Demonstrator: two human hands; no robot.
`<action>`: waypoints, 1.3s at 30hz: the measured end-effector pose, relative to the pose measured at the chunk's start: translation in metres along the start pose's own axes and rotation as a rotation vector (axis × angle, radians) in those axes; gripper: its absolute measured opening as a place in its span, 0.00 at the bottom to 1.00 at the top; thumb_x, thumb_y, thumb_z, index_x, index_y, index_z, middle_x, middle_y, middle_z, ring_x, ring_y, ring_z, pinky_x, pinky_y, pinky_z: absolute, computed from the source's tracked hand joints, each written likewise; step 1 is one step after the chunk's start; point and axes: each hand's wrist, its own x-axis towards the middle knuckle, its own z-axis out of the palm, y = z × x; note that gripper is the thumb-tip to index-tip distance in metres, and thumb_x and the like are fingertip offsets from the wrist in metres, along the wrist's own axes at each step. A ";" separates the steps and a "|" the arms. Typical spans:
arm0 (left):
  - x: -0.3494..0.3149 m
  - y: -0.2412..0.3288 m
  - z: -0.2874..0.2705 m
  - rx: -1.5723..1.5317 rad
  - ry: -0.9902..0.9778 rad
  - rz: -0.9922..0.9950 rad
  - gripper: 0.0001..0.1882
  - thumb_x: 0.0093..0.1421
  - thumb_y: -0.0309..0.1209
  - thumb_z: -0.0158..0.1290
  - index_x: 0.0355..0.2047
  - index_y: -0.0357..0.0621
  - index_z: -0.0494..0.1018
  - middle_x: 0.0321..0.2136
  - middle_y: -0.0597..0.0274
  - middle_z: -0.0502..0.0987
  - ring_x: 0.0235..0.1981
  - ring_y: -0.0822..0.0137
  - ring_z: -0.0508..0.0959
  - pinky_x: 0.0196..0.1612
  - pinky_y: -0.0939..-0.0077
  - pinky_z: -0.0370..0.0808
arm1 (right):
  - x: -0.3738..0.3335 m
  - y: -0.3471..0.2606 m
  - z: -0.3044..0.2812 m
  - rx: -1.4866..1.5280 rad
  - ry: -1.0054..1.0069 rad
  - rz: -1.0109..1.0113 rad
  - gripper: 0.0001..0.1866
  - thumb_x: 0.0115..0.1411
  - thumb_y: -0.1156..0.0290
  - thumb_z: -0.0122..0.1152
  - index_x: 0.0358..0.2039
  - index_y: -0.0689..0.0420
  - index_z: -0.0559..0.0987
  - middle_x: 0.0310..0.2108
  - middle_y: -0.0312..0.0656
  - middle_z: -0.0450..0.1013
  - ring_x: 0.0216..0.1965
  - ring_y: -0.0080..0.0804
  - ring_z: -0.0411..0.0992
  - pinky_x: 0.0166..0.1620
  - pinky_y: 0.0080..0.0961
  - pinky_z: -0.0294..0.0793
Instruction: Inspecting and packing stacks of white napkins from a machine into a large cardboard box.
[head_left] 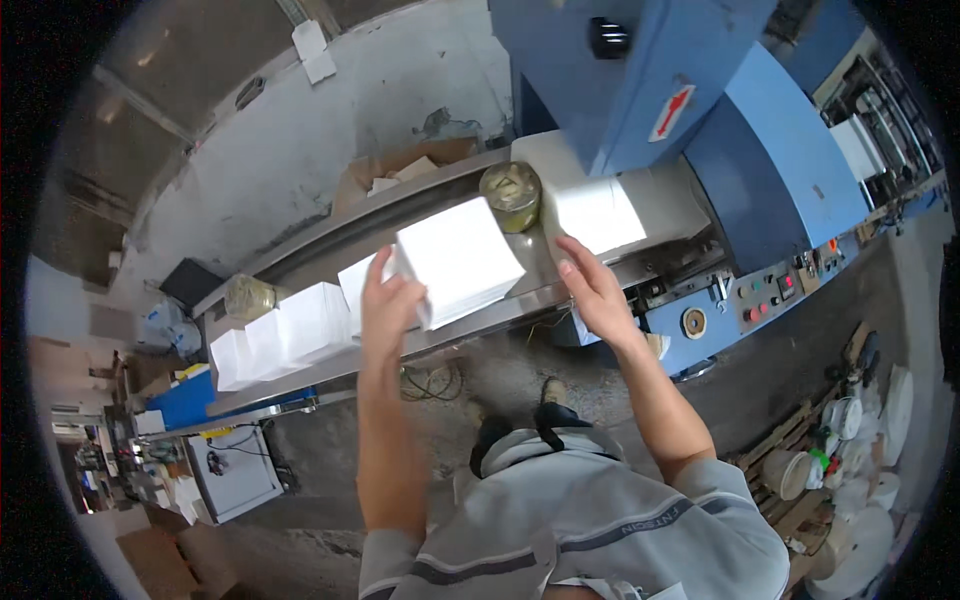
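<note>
A thick stack of white paper sheets (455,255) lies on the long metal table (330,258) in front of me. My left hand (388,305) is at the stack's left side, its fingers apart and seeming to touch the edge; slight blur softens it. To the right of the stack, my right hand (600,295) is open with its fingers stretched out, holding nothing. Further left along the table stand several more white paper stacks (318,325), one partly behind my left hand. Just beyond the near stack sits a round clear container (510,195) with yellowish contents.
On the right a blue machine (780,150) rises over the table's end, where white sheets (600,212) lie. Its control panel (768,300) has coloured buttons. A second round container (250,297) stands at the far left. Rolls and scraps (840,470) lie on a wooden pallet at lower right.
</note>
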 end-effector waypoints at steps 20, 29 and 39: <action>-0.117 -0.073 -0.121 -0.673 0.134 0.025 0.41 0.45 0.21 0.46 0.64 0.30 0.53 0.56 0.47 0.68 0.57 0.57 0.70 0.60 0.66 0.66 | 0.175 0.001 0.090 -1.266 -0.243 -0.292 0.48 0.41 0.50 0.70 0.62 0.53 0.63 0.60 0.56 0.60 0.63 0.51 0.55 0.66 0.51 0.49; -0.123 -0.071 -0.111 -0.683 0.014 0.025 0.44 0.44 0.21 0.50 0.65 0.39 0.52 0.54 0.50 0.69 0.55 0.59 0.71 0.58 0.67 0.68 | 0.065 0.021 0.095 -1.223 -0.389 -0.441 0.23 0.52 0.66 0.64 0.49 0.57 0.75 0.55 0.51 0.67 0.56 0.49 0.66 0.57 0.40 0.68; -0.108 -0.041 -0.198 -0.494 0.222 0.062 0.45 0.41 0.28 0.52 0.64 0.34 0.54 0.55 0.52 0.68 0.56 0.59 0.71 0.58 0.67 0.69 | 0.033 -0.007 0.074 -0.968 -0.257 -0.274 0.23 0.56 0.69 0.60 0.52 0.62 0.71 0.51 0.56 0.70 0.51 0.58 0.68 0.52 0.46 0.69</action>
